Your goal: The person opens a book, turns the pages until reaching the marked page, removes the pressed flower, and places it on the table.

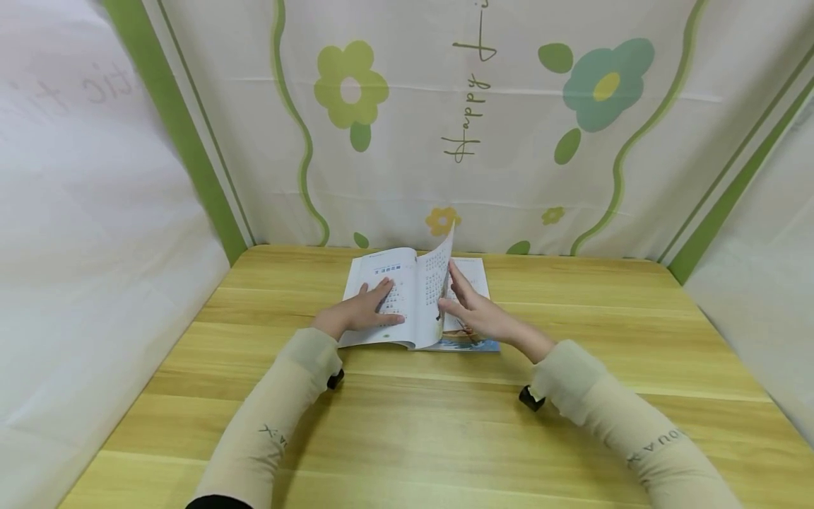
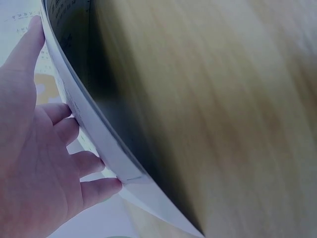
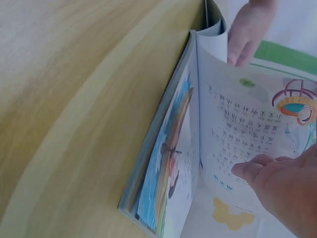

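An open book [image 1: 381, 304] with printed text and colour pictures lies near the far edge of the table. My left hand [image 1: 362, 311] rests on its left-hand page, fingers spread and fairly straight. In the left wrist view the fingertips of the left hand [image 2: 54, 158] reach the curved paper. One page [image 1: 435, 276] stands raised at the middle of the book. Against its right side lies my right hand [image 1: 480, 314], fingers extended along the paper. The right wrist view shows the right hand [image 3: 285, 183] over the text of that raised page [image 3: 242, 119]; some fingers are hidden.
The wooden table [image 1: 407, 431] spreads around the book. Behind it hangs a pale curtain [image 1: 407, 141] with flower prints, and white side panels [image 1: 83, 247] stand left and right. Small black devices [image 1: 531, 398] sit at both wrists.
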### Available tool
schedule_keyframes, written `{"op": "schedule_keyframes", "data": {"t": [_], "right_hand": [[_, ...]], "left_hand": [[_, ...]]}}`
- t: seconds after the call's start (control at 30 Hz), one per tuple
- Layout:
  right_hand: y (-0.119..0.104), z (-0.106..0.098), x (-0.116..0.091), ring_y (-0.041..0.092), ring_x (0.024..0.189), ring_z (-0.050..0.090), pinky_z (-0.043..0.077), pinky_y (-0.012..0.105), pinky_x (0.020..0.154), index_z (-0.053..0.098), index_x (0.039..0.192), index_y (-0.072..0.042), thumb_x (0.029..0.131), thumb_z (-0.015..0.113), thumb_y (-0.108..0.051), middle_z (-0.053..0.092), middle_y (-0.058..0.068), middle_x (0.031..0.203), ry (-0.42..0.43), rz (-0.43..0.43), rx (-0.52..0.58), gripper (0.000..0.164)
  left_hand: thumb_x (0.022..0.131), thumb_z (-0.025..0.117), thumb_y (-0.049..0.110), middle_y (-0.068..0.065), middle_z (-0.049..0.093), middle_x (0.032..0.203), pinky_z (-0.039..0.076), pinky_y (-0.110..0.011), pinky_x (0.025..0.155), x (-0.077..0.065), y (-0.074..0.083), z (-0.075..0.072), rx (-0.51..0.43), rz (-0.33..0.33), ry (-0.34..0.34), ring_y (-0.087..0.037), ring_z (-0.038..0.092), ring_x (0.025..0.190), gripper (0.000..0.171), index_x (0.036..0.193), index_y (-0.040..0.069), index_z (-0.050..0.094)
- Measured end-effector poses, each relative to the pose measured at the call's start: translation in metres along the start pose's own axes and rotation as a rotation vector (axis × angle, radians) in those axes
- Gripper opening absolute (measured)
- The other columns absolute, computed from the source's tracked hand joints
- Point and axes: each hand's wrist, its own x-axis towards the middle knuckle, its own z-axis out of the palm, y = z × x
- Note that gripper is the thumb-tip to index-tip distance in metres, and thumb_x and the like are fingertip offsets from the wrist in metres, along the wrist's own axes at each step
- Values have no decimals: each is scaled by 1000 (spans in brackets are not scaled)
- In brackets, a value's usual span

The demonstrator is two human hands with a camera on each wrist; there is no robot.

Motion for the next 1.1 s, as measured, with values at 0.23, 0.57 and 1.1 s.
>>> {"op": "schedule_keyframes", "data": {"t": [0.23, 0.57, 1.1], "right_hand": [[0, 15, 2, 41, 153, 4, 21, 57, 119, -3, 165, -7, 106, 59, -29, -10, 20, 169, -40, 22, -144, 89], [7, 27, 6, 39, 154, 8, 21, 55, 120, 16, 164, -5, 105, 60, -36, -3, 21, 169, -57, 25, -255, 80], [-10, 38, 21, 36, 152, 21, 22, 51, 121, 49, 152, -4, 107, 55, -39, 22, 17, 166, -113, -21, -495, 57]], "left_hand": [[98, 58, 62, -5, -4, 171, 4, -60, 122, -2, 1, 0, 6, 2, -1, -45, -11, 153, 100, 166, 15, 2], [109, 36, 55, -7, -1, 171, 3, -60, 122, -4, 1, 0, -2, 40, 28, -46, -8, 153, 77, 166, 13, 6], [110, 16, 57, -10, -2, 171, 8, -54, 124, -7, -6, -5, -224, 41, 122, -36, 5, 155, 74, 165, 12, -5]]}}
